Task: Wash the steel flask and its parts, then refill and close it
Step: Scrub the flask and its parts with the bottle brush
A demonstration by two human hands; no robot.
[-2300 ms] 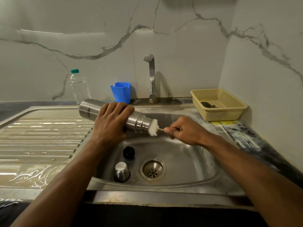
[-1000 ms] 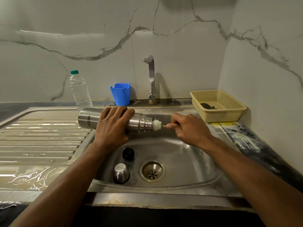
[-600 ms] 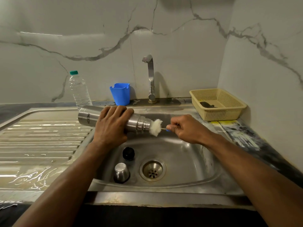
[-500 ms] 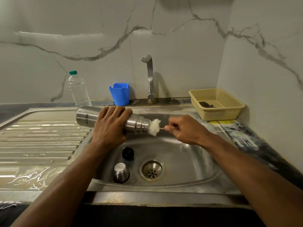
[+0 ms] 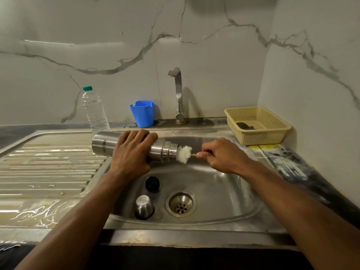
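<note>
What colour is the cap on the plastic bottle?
Green, on the clear plastic bottle; head view shows it.

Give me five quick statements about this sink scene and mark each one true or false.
1. The left hand grips the steel flask lying sideways over the sink. True.
2. The right hand holds a sponge. False: it pinches a bottle brush at the flask's mouth.
3. The steel cup stands mouth-down in the sink. True.
4. The black stopper is in the yellow basket. False: it is in the sink.
5. The tap is running. False: no water shows.
</note>
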